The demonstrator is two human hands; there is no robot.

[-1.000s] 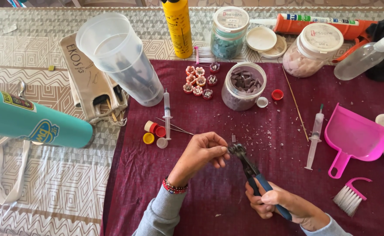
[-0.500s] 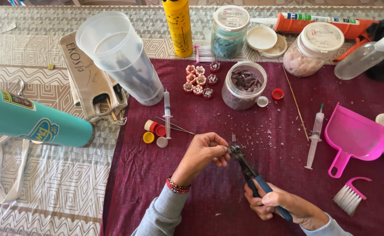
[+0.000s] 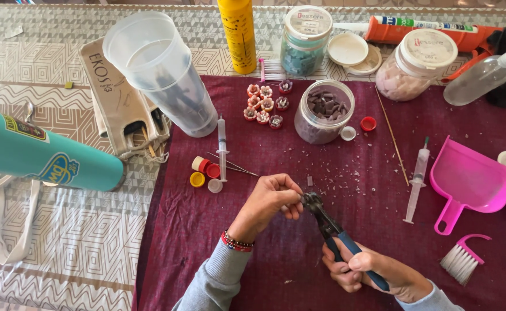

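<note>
I see right hand (image 3: 374, 272) clenched round blue rubber grips of metal nippers (image 3: 329, 226), lower centre | left hand (image 3: 270, 201) pinching a small piece, too tiny to identify, at the nipper head | maroon cloth (image 3: 207, 230) speckled with chips | open clear jar (image 3: 324, 112), upper centre, holds dark purple tiles

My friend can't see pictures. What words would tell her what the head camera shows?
Two hands work over a dark red cloth: the right hand grips blue-handled nippers, and the left hand pinches a small piece at their tip. Around them lie syringes, bottle caps, an open jar of tiles and a pink dustpan.
</note>
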